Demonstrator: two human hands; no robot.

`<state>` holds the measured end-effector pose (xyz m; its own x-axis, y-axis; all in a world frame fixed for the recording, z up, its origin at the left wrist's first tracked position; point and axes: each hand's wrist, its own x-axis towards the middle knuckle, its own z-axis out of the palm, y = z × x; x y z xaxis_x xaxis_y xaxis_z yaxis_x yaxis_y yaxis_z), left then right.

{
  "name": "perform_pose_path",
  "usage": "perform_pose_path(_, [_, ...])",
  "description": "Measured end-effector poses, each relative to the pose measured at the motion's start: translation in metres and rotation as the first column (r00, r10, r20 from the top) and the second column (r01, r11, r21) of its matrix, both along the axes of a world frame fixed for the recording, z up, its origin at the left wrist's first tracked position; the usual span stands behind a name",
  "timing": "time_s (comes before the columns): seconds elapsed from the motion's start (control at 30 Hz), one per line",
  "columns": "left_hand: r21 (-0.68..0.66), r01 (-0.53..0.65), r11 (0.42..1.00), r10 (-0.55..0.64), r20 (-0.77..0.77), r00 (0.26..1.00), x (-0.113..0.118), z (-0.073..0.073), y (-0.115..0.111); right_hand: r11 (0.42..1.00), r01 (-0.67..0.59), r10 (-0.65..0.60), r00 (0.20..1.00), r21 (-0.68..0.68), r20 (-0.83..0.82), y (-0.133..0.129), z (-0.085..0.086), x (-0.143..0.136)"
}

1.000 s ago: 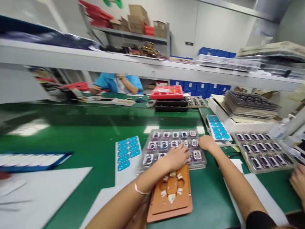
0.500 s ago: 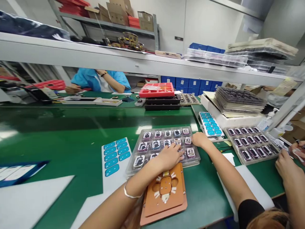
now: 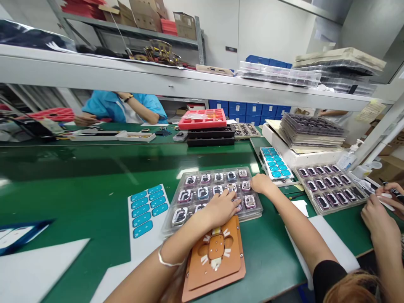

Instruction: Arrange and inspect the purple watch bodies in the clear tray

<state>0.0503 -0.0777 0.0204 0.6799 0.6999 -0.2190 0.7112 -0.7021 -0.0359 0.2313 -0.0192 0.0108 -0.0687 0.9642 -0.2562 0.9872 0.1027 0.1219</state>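
Observation:
A clear plastic tray [image 3: 258, 207] holds rows of small watch-case-like frames with white rims and dark insides. Reaching over its front right part, my left hand [image 3: 221, 208] lies with fingers stretched apart and partly covers the frames there. My right hand [image 3: 261, 184] is curled closed at the tray's right edge, with its fingertips hidden. Under my left wrist, an orange jig [image 3: 198, 273] lies against the tray's near side, its shaped recess and pale tabs showing. Left of the tray is a white sheet with blue rounded stickers [image 3: 142, 214].
Right of my arm lies a second filled tray [image 3: 328, 189], near a co-worker's hands [image 3: 380, 214]. Behind stand more blue stickers [image 3: 275, 162], stacked trays [image 3: 312, 128] and a red tray [image 3: 202, 120]. A shelf beam [image 3: 176, 84] crosses above; a person in blue [image 3: 104, 105] sits beyond.
The view has shifted slightly, so most things appear a little farther left. Both my hands keep nearly the same places on the tray. At the right, the co-worker's hands have moved slightly.

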Motion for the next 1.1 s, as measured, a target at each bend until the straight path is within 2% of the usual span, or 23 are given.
perform_pose_path(0.73, [0.031,0.012,0.999,-0.013,0.047,0.999,-0.0018,-0.0046,-0.0007,0.995,-0.004,0.012,0.996,0.100,-0.084,-0.0090,0.0006,0.0073])
perform_pose_path(1.1, [0.046,0.023,0.999,-0.025,0.047,0.999,-0.0024,-0.0063,0.0004,0.991,0.027,-0.009,0.991,0.134,-0.132,-0.0056,-0.0035,0.0088])
